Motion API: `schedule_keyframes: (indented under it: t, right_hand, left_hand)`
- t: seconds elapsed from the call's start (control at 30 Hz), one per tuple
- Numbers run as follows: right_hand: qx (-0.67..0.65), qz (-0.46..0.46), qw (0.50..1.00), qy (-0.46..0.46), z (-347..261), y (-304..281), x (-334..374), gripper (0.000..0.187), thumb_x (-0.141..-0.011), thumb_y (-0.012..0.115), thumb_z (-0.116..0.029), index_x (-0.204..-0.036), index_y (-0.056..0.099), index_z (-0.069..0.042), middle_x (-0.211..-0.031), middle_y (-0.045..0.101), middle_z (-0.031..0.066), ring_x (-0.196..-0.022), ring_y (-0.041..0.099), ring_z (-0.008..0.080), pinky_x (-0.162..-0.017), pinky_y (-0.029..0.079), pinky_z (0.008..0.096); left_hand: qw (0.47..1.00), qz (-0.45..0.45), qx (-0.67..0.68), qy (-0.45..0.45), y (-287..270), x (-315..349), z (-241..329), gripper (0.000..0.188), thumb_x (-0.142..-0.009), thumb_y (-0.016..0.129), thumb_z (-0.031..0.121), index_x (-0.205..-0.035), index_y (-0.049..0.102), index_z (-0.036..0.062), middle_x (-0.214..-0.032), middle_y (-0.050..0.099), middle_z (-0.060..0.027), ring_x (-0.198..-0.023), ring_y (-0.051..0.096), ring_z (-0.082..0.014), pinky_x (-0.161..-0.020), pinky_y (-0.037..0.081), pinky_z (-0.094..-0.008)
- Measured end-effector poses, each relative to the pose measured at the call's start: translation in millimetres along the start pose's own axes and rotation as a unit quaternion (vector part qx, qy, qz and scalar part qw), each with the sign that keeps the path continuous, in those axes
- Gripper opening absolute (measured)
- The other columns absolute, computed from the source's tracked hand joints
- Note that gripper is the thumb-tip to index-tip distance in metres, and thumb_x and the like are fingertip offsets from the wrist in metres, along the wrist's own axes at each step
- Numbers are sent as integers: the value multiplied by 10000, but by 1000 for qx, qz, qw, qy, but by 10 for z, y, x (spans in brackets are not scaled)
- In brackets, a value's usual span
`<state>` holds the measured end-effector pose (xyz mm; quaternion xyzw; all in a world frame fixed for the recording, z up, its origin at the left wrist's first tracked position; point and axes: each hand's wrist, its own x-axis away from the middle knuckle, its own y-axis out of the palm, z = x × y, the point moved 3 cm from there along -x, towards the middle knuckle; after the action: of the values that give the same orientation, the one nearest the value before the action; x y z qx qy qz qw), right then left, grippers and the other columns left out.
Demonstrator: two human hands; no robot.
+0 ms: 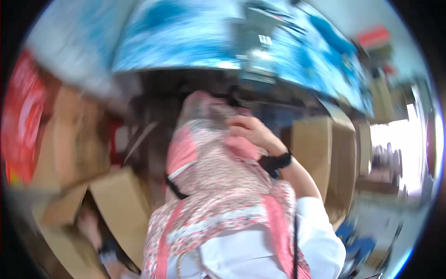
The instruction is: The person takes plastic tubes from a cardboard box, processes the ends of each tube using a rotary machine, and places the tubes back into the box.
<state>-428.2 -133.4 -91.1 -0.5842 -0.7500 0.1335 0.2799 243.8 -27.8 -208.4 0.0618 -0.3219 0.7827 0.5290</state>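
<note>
My left hand (89,225) reaches down into an open cardboard box (121,197) at the lower left. Its fingers are blurred inside the box, so whatever they may hold does not show. Above my lap, my right hand (248,130) rests on the pink flowered apron (218,172) near its checked pocket (241,148). The fingers point left, somewhat spread, with nothing visible in them. A black band (276,161) circles the right wrist.
A table with a blue and white top (186,44) lies ahead, carrying a grey device (260,46). Another open cardboard box (313,144) stands to the right. At the far left, a red bag (23,116) sits beside a brown carton (76,135).
</note>
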Motion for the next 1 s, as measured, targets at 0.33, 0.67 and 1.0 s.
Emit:
schedule_keyframes:
  t: [0.33, 0.67, 1.0]
  right_hand:
    - [-33, 182, 978, -92, -186, -1107, 1164, 280, -874, 584, -154, -1111, 588, -5, -852, 660, 117, -757, 620, 148, -694, 483, 272]
    - [-18, 604, 778, 170, 806, -2467, 3890, 313, -928, 533, -198, -1163, 574, 4, -843, 646, 53, -760, 597, 88, -701, 476, 212]
    - [-153, 256, 864, 405, 2790, -1387, 3642, 515, -805, 668, -272, -1203, 540, 30, -991, 653, 129, -874, 623, 200, -765, 499, 285]
  left_hand:
    - [816, 195, -228, 494, 1516, 1292, 2407, 245, -902, 589, 208, -746, 579, 20, -652, 548, -44, -549, 457, -161, -507, 382, -293]
    - [726, -218, -286, 586, 3788, 1673, 3371, 275, -846, 623, 67, -636, 452, 21, -548, 442, -81, -475, 401, -185, -465, 283, -353]
    - [602, -381, -343, 612, 4823, 2004, 3606, 256, -867, 617, 106, -669, 504, -10, -552, 467, -86, -484, 414, -152, -467, 322, -310]
